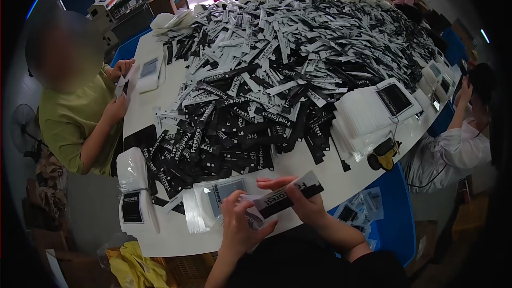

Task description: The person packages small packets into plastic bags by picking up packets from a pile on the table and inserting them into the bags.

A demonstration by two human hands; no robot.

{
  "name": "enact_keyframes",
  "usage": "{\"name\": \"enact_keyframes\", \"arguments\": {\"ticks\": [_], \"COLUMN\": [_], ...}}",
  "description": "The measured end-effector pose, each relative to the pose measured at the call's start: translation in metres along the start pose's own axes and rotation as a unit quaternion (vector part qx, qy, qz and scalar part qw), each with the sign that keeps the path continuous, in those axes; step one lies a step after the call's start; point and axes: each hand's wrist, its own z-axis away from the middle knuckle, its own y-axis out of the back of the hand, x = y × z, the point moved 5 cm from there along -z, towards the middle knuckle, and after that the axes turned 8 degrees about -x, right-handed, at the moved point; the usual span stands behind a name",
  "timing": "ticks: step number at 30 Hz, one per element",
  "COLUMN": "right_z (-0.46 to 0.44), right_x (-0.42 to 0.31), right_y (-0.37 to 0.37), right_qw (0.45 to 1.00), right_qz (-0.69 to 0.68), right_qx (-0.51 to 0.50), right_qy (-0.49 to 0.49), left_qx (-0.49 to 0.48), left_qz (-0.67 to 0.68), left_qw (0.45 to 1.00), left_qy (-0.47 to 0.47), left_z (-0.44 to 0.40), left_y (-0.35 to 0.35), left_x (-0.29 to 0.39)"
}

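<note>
Above the near edge of the table, both my hands are at a small bundle of black-and-white printed strips [277, 202] lettered "Freeforest". My right hand [309, 205] grips the right end between thumb and fingers. At the left end, the fingers and thumb of my left hand [240, 224] curl around the strips, along with a curved pale piece whose kind I cannot make out. Just behind my left hand lies a stack of clear plastic bags [197, 208] with a grey printed panel. A large heap of similar black and white strips [240, 112] covers the table beyond.
Stacks of white bags stand on the white table [181, 240] at left [133, 181] and right [368, 112]. A tape dispenser [384, 154] sits on the right edge. Below it, a blue bin [400, 213] holds filled bags. Co-workers sit at left [80, 122] and right [453, 149].
</note>
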Motion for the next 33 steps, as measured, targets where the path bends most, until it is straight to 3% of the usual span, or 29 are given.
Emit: {"name": "enact_keyframes", "arguments": {"ticks": [3, 7, 9, 13, 15, 16, 18, 19, 20, 22, 23, 25, 26, 27, 29, 30, 31, 33], "right_z": [-0.003, -0.002, -0.002, -0.001, 0.000, -0.001, -0.007, -0.012, -0.012, -0.005, -0.001, 0.005, 0.008, 0.008, 0.005, 0.006, 0.006, 0.004], "right_x": [0.012, 0.007, 0.005, -0.006, -0.007, -0.008, -0.003, -0.003, -0.002, 0.010, 0.010, 0.011, 0.012, 0.011, -0.003, -0.011, -0.013, -0.008], "right_y": [0.001, 0.005, 0.003, -0.006, -0.006, -0.007, -0.015, -0.020, -0.022, -0.016, -0.011, -0.003, -0.001, -0.003, 0.001, 0.010, 0.010, -0.005], "right_qw": [0.985, 0.995, 0.997, 0.993, 0.998, 0.998, 0.967, 0.931, 0.931, 0.971, 0.962, 0.967, 0.969, 0.969, 0.976, 0.932, 0.931, 0.872], "right_qz": [0.037, -0.043, 0.013, 0.083, 0.005, 0.004, 0.196, 0.319, 0.319, 0.189, 0.247, 0.218, 0.189, 0.190, 0.207, 0.360, 0.362, 0.470], "right_qx": [-0.030, 0.013, -0.057, -0.080, -0.059, -0.060, -0.137, -0.171, -0.175, -0.087, -0.063, -0.066, -0.063, -0.064, 0.039, 0.030, 0.030, -0.122], "right_qy": [-0.167, -0.088, -0.051, -0.027, 0.007, 0.006, -0.089, -0.043, -0.037, -0.120, -0.096, -0.116, -0.144, -0.142, -0.052, -0.034, -0.033, -0.064], "left_qx": [-0.001, -0.043, -0.034, -0.014, -0.018, -0.018, -0.014, -0.010, -0.008, 0.000, 0.005, 0.003, -0.036, -0.035, -0.145, -0.145, -0.133, -0.120], "left_qz": [-0.035, -0.034, -0.016, -0.012, -0.004, -0.005, -0.001, -0.005, -0.005, 0.008, 0.001, 0.168, 0.149, 0.148, 0.112, 0.111, 0.108, 0.105], "left_qw": [0.999, 0.998, 0.999, 0.999, 1.000, 1.000, 0.999, 0.999, 0.998, 0.997, 0.997, 0.984, 0.973, 0.974, 0.970, 0.971, 0.970, 0.969], "left_qy": [-0.024, -0.011, -0.023, -0.031, -0.021, -0.019, -0.043, -0.046, -0.060, -0.074, -0.079, 0.061, 0.173, 0.170, 0.158, 0.154, 0.170, 0.187], "left_z": [0.008, 0.007, 0.005, 0.006, 0.007, 0.008, 0.006, 0.004, 0.004, 0.006, 0.005, 0.003, 0.009, 0.012, 0.013, 0.010, 0.009, 0.010], "left_y": [0.007, 0.005, 0.004, 0.004, 0.004, 0.004, 0.002, 0.001, -0.001, 0.001, 0.007, 0.018, 0.021, 0.026, 0.022, 0.023, 0.024, 0.022], "left_x": [-0.005, -0.001, 0.001, -0.001, -0.003, -0.003, -0.001, 0.001, 0.004, 0.005, 0.007, 0.002, -0.014, -0.020, -0.028, -0.025, -0.020, -0.017]}}
